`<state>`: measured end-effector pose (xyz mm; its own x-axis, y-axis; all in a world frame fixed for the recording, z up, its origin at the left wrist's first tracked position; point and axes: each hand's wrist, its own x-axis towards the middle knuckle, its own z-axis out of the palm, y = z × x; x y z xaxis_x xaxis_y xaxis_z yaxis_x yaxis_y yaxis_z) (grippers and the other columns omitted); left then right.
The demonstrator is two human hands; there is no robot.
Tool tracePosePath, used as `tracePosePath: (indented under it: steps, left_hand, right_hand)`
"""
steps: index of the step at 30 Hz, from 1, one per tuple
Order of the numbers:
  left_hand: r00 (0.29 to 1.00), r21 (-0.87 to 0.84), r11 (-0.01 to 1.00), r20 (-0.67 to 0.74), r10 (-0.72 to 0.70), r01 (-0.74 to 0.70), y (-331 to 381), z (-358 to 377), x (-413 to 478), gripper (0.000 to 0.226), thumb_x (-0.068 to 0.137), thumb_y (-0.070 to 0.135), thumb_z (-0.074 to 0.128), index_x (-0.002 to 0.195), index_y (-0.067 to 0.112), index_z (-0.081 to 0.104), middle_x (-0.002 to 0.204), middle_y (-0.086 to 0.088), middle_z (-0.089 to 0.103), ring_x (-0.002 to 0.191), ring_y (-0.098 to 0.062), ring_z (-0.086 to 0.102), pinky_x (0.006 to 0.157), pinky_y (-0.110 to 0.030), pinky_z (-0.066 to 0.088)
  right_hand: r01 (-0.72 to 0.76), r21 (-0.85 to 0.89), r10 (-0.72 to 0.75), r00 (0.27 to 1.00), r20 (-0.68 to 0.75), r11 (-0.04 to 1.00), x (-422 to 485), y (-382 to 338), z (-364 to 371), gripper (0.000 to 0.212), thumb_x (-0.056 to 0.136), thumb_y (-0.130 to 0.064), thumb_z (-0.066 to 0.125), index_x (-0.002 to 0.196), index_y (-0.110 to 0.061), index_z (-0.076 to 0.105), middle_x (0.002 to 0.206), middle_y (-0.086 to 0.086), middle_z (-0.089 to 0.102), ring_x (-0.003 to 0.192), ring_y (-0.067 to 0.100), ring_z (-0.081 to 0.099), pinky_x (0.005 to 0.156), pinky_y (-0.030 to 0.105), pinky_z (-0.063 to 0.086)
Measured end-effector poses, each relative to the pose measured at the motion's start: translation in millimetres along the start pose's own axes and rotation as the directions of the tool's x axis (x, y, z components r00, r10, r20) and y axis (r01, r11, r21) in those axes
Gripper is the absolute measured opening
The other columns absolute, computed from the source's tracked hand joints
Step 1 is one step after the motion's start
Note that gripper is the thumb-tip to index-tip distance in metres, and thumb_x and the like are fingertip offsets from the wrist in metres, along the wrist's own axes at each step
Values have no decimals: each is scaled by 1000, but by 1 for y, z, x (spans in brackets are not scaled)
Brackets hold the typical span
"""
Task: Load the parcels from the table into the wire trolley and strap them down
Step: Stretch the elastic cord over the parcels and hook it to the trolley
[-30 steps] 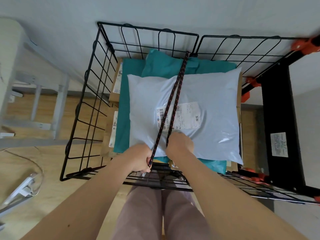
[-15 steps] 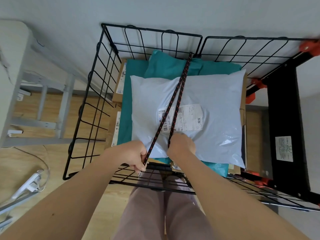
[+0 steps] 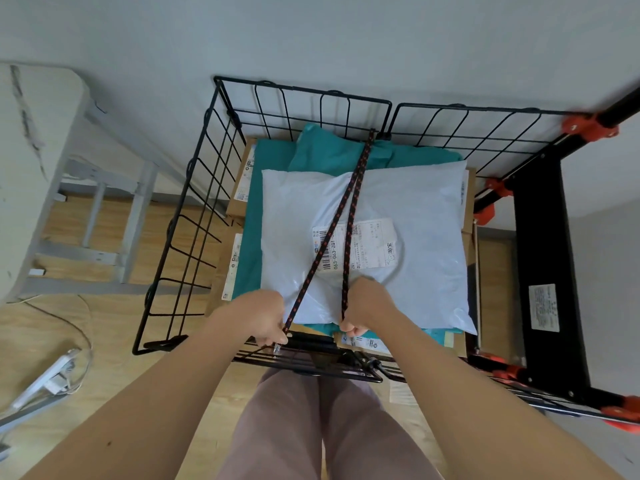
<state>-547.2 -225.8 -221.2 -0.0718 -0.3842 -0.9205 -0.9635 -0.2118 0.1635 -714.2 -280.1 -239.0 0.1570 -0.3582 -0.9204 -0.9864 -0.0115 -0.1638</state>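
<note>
Shows parcels [image 3: 415,237] stacked in trolley [image 3: 194,223], left hand [image 3: 261,315] and right hand [image 3: 367,304] each fisted round 1 strand of cord [image 3: 364,157], held taut from the far rail, likely to pin the load.

left hand [image 3: 262,315] drawn leftward, cord [image 3: 350,221] strands spread wider

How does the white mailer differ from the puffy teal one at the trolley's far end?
The white mailer lies on top; the teal mailer shows only its far end, the rest hidden under the white one. The white mailer bears a printed label facing up; the teal mailer shows none. Both are soft bags lying under the cord.
</note>
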Motion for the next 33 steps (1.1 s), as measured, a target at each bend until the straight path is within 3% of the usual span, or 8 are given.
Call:
tracePosePath:
  steps: [5,8,10,15,19,23,27,33]
  left_hand:
    - [971,166,986,-237,19,21,33,-32,-18,42,85,33,62,53,14,42,50,5,49,50,-11,49,71,-29,51]
    - [965,107,988,-226,133,-111,65,-40,-12,36,84,29,60,51,15,52,53,5,57,50,-7,52,56,-21,44]
    - [961,111,977,-190,203,-184,85,-34,-6,27,84,29,62,61,16,60,69,2,67,66,-12,62,62,-22,45]
    - [927,72,949,-202,316,-307,116,-8,12,11,87,22,63,90,14,69,100,4,69,94,-14,61,80,-25,46]
    - [914,120,938,-216,343,-324,134,-1,19,14,88,12,55,93,11,68,102,3,67,97,-15,61,80,-25,45]
    - [913,63,938,-214,347,-341,149,-2,19,16,90,11,53,96,13,68,97,5,70,82,-11,61,83,-28,50]
    - [929,5,949,-202,309,-314,156,-2,23,16,90,11,51,92,15,65,88,2,73,65,-8,61,66,-20,46]
    - [949,-96,954,-171,264,-283,157,-2,29,19,87,7,48,91,8,66,79,0,72,53,0,59,53,-17,42]
  right_hand:
    - [10,72,-19,993,120,997,-12,37,-9,30,83,-13,66,55,-17,58,35,-14,54,34,-8,50,52,9,37]
    - [-4,77,-7,991,135,997,-18,62,-12,18,86,-16,65,68,-13,67,59,-14,70,48,-9,56,71,7,46]
    - [-27,80,19,995,99,996,-21,79,-14,22,85,-14,65,63,-13,63,83,-4,75,54,-5,57,85,17,48]
    - [-120,-66,122,992,28,991,-23,118,-12,26,83,-21,68,59,-22,59,50,-14,65,51,-8,51,56,14,38]
    - [-155,-73,144,980,-137,985,-21,133,3,20,75,-11,74,63,-12,57,68,-1,60,64,13,57,54,22,42]
    - [-157,-64,143,972,-186,986,-21,141,6,21,74,-11,73,94,-7,68,85,7,64,79,21,60,64,25,44]
    - [-158,6,157,977,-146,987,-21,148,7,26,74,-13,75,97,-6,66,79,3,59,76,18,60,50,20,38]
    - [-127,268,159,982,-101,955,-16,156,9,16,79,-4,62,94,-2,66,85,13,69,73,22,70,69,32,59]
